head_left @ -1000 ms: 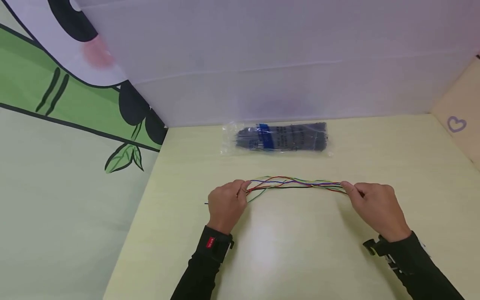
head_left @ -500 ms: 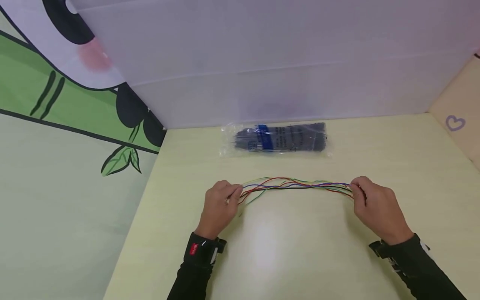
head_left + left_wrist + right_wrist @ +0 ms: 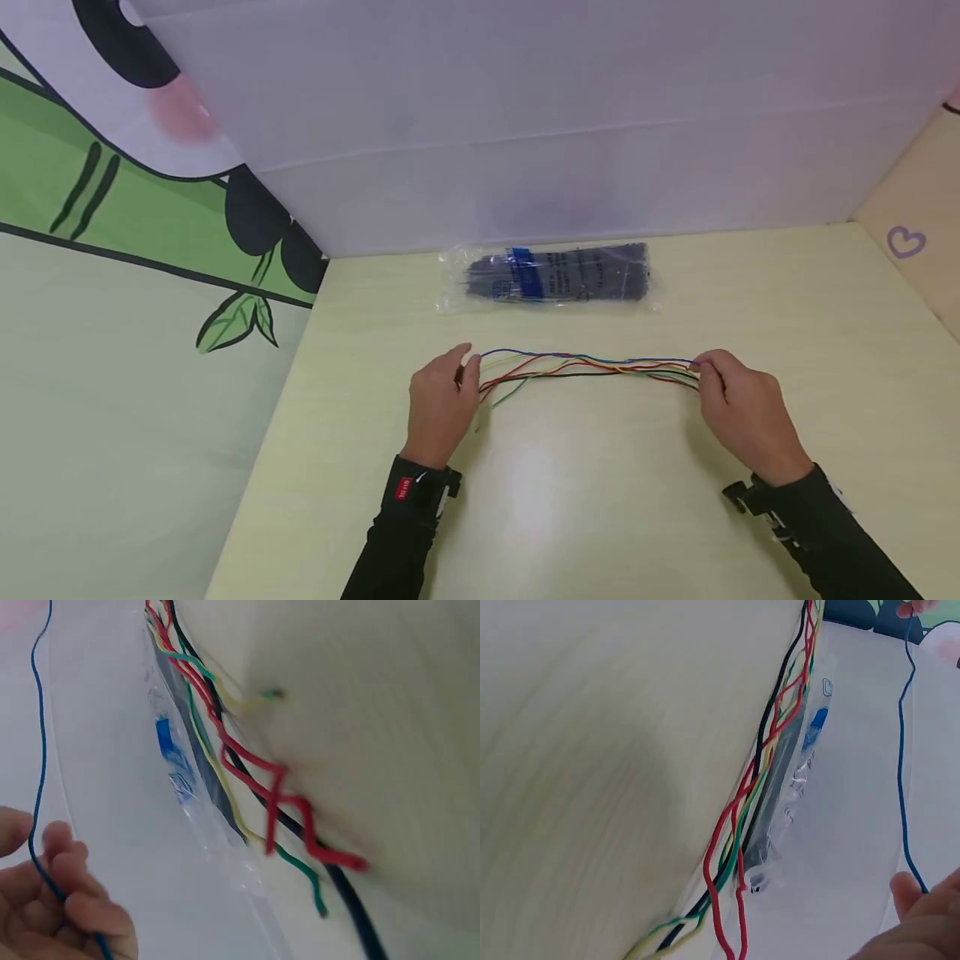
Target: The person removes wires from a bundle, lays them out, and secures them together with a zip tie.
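Observation:
A thin blue wire (image 3: 43,735) spans between both hands, raised off the other wires. My left hand (image 3: 442,408) holds its left end, the wire running across its curled fingers. Its other end is pinched between thumb and fingers of my right hand (image 3: 750,412). Lower down, a loose strand of red wires (image 3: 709,859), a thicker black wire (image 3: 349,896) and yellow-and-green wires (image 3: 232,802) lies stretched left to right along the pale table. Their left ends, some kinked, show in the left wrist view.
Behind the wires lies a clear plastic bag (image 3: 592,271) of thin dark sticks with a blue band. A pale lilac wall (image 3: 525,183) rises at the table's back edge. A beige panel (image 3: 918,200) with a drawn heart stands on the right.
Both hands have come off the whole bundle and now hold only the blue wire, which has lifted up and away from the rest. The left hand has tilted upward. The bag stays put.

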The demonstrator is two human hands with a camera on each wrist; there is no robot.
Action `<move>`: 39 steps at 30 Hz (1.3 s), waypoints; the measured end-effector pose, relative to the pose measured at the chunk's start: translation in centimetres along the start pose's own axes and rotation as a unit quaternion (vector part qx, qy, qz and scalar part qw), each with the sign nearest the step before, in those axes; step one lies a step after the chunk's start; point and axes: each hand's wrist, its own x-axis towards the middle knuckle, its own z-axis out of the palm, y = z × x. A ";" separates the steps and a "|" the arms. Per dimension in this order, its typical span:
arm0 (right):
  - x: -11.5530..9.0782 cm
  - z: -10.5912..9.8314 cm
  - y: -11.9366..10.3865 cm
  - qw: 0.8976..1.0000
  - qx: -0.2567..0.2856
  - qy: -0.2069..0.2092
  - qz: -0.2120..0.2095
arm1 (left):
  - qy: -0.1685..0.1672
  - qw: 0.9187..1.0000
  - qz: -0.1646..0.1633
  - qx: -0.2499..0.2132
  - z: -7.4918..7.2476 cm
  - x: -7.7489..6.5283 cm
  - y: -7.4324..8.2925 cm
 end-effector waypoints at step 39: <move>3.6 0.3 2.1 0.941 -0.238 -0.207 -0.122 | -0.315 0.914 0.060 0.247 1.4 3.6 2.2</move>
